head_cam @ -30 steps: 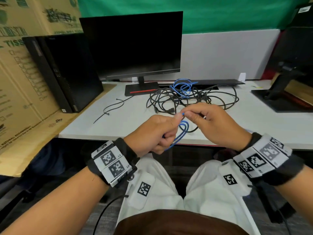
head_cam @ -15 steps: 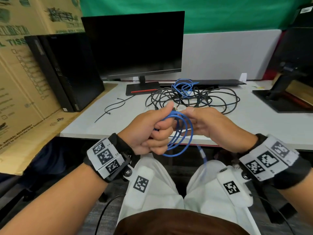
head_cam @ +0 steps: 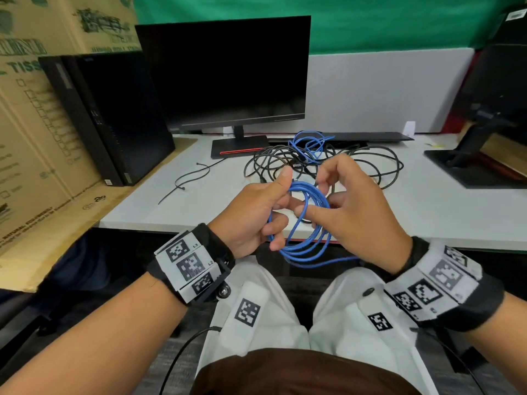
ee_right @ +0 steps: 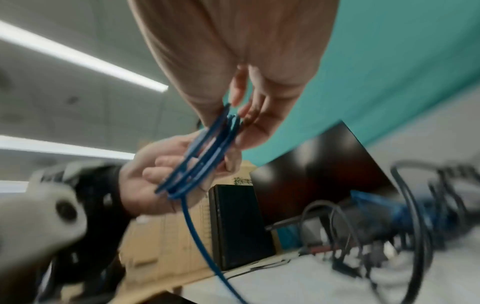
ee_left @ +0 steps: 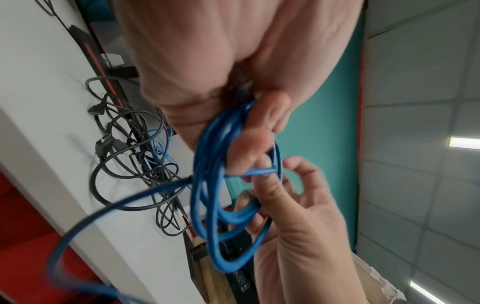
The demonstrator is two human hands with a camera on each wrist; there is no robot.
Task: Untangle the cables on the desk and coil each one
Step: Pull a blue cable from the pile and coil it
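The blue cable (head_cam: 302, 223) is being coiled: your left hand (head_cam: 253, 215) is gripping the loops while your right hand (head_cam: 356, 212) is pinching a strand, needing another wrap next.

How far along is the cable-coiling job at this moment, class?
Done: no finished coil shows on the desk. In hand: the left hand holds several loops of the blue cable, the right hand guiding it, one tail hanging loose. Left: the black cable tangle and a second blue cable.

A blue cable (head_cam: 302, 223) hangs in several loops above the lap; tangled black cables (head_cam: 368, 163) lie on the desk (head_cam: 427, 212).
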